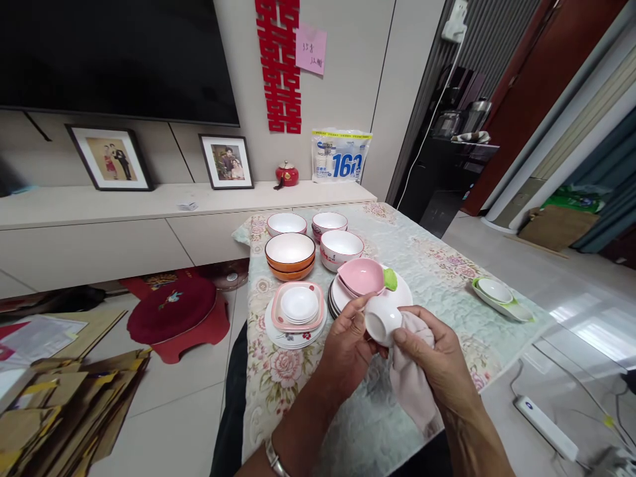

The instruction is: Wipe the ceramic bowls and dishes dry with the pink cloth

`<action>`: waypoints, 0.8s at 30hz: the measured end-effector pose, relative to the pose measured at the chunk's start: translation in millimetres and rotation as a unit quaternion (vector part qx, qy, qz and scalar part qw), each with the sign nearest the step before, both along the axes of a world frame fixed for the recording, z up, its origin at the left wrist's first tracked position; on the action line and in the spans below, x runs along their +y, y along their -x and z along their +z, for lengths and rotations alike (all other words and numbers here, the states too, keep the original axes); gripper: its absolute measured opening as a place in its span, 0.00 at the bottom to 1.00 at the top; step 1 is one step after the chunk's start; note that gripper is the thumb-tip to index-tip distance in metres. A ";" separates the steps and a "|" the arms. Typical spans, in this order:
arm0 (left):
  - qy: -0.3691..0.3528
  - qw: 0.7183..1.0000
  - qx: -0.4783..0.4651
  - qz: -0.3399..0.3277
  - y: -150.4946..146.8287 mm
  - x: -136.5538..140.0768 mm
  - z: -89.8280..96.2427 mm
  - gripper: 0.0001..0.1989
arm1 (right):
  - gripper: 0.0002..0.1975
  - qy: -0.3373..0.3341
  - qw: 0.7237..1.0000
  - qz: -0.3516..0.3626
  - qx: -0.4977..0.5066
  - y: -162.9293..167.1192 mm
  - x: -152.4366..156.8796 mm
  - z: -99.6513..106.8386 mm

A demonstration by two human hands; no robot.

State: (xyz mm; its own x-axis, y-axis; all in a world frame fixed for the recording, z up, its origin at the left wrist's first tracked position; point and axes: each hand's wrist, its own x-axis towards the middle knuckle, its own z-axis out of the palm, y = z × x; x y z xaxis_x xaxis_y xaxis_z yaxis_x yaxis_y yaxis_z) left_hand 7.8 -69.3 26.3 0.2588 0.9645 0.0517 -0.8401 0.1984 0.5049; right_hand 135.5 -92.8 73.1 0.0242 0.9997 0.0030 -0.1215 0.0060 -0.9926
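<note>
My left hand (pixel 350 341) grips a small white bowl (pixel 381 321) by its side, its foot ring turned toward me. My right hand (pixel 431 348) is closed on a pale pink cloth (pixel 411 377) and presses it to the bowl's right side; the cloth's lower end hangs down. Just beyond my hands, a pink leaf-tipped bowl (pixel 362 275) with a green end rests on a stack of white plates (pixel 402 291). To the left, small white dishes (pixel 299 303) sit on a pink-rimmed square dish (pixel 283 288), with round plates (pixel 285 341) beneath.
Orange bowls (pixel 289 258) and several white bowls (pixel 342 248) stand at the table's far side. A small dish sits on a green-white oval plate (pixel 517 308) near the right edge. A red stool (pixel 173 311) and flattened cardboard (pixel 74 411) lie left; a power strip (pixel 545 427) lies on the right floor.
</note>
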 end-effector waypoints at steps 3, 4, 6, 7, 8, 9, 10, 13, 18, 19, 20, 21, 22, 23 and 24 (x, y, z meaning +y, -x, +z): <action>0.003 1.000 0.004 0.005 0.2 -2.3 0.5 0.21 | 0.15 -0.035 0.998 -0.024 -0.056 2.1 -2.1 1.8; 0.002 1.000 0.007 0.006 0.5 -2.8 0.5 0.20 | 0.14 -0.051 0.995 -0.034 -0.080 2.2 -2.3 1.6; -0.004 1.000 0.015 0.010 1.4 -3.3 0.5 0.18 | 0.11 -0.096 0.985 -0.052 -0.137 2.0 -2.7 0.7; -0.010 1.000 0.021 0.014 1.9 -3.4 0.4 0.19 | 0.09 -0.124 0.976 -0.055 -0.169 1.9 -2.8 0.1; -0.018 0.999 0.029 0.018 2.5 -3.3 0.3 0.20 | 0.08 -0.156 0.965 -0.049 -0.205 2.0 -2.7 -0.6; -0.026 0.999 0.037 0.022 3.1 -3.1 0.1 0.22 | 0.06 -0.191 0.950 -0.039 -0.242 2.2 -2.5 -1.4; -0.034 0.998 0.044 0.024 3.7 -2.9 0.0 0.23 | 0.06 -0.227 0.933 -0.024 -0.279 2.6 -2.0 -2.2; -0.036 0.998 0.054 0.017 5.5 -2.2 0.1 0.28 | 0.04 -0.305 0.878 0.021 -0.369 4.4 -0.8 -2.7; -0.004 1.000 0.012 0.007 8.0 -1.8 3.3 0.25 | 0.08 -0.308 0.861 0.077 -0.397 3.0 -3.8 8.1; 0.010 1.000 -0.006 0.002 8.5 -1.4 4.1 0.24 | 0.10 -0.310 0.866 0.076 -0.385 1.4 -4.8 11.0; 0.026 0.999 -0.023 -0.007 9.0 -0.8 4.9 0.23 | 0.12 -0.313 0.870 0.065 -0.376 -0.6 -5.5 13.6; 0.039 0.998 -0.036 -0.018 9.3 -0.1 5.7 0.23 | 0.13 -0.318 0.871 0.042 -0.372 -2.6 -5.7 15.7; 0.049 0.997 -0.045 -0.030 9.5 0.7 6.5 0.23 | 0.14 -0.323 0.869 0.009 -0.375 -4.4 -5.2 17.0; 0.054 0.996 -0.049 -0.042 9.4 1.4 7.3 0.23 | 0.14 -0.330 0.862 -0.026 -0.385 -5.6 -4.0 17.5; 0.055 0.996 -0.048 -0.053 9.0 1.9 8.0 0.23 | 0.13 -0.338 0.851 -0.055 -0.398 -6.2 -2.2 17.3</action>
